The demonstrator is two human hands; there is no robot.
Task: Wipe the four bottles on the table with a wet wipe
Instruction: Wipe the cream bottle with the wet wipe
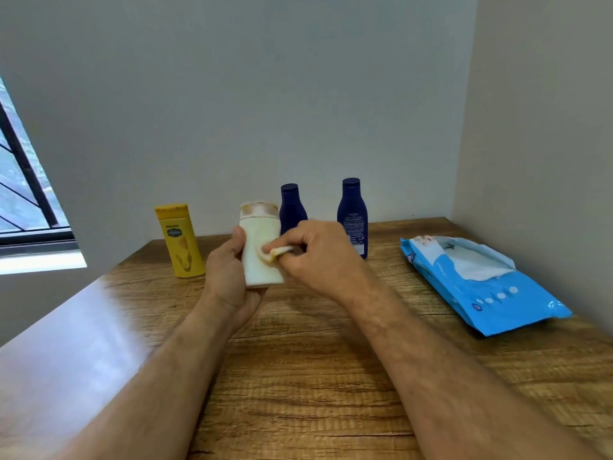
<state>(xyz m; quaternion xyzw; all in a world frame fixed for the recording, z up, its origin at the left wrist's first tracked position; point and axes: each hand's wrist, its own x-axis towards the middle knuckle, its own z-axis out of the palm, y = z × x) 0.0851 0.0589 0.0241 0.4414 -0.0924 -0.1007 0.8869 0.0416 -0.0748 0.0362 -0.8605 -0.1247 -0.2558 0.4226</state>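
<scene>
The left hand is curled around a cream bottle and holds it up off the table. The thumb is on the bottle's left side and the other fingers are behind it. The right hand pinches a small folded wet wipe with bent fingers and presses it on the front of the cream bottle.

The cream bottle is pale, almost white, with a flat cap on top. The cap has brownish smudges on it. The bottle is upright, in the middle of the view.

At 10 o'clock from the hands, a yellow bottle stands on the table with a yellow cap and a label on its front. At 12 o'clock, just behind the hands, stands a dark blue bottle; its lower part is hidden by the right hand. At 1 o'clock stands a second dark blue bottle, a bit taller, with small print facing us.

At 3 o'clock, well apart from the bottles, a blue pack of wipes lies flat on the table. Its flap is open and a white wipe sticks out of the hole.

The table is brown wood, set in a corner.
</scene>
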